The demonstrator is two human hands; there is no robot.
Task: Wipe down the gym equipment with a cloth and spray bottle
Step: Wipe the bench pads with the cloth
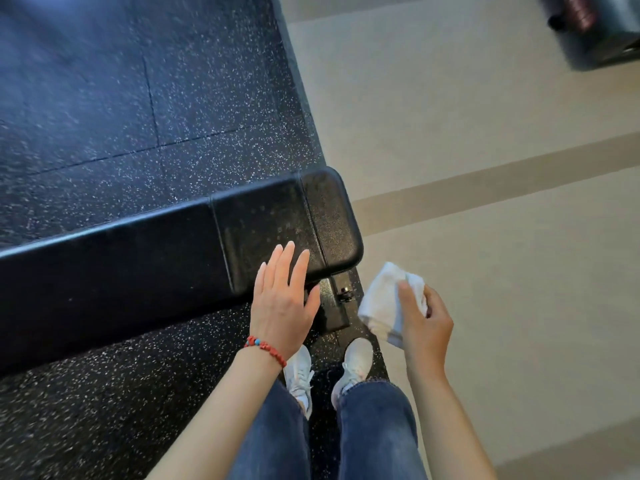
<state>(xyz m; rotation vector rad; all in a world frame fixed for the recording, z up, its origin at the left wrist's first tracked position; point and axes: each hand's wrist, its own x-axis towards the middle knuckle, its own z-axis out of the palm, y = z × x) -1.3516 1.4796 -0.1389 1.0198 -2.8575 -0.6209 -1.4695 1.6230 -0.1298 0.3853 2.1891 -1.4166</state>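
With left hand [282, 303] fingers [285, 261] straight and together, right hand [424, 323] pinching the cloth [384, 303], I'd wipe the bench pad [270, 223] beyond those fingertips with overlapping strokes.

Black glossy bench [173, 258]; black white-speckled floor mat [104, 116]; beige floor [485, 133], tan stripe; white cloth [384, 303]; red beaded bracelet [266, 348], one blue bead; blue jeans [377, 431]; white sneakers [355, 362].
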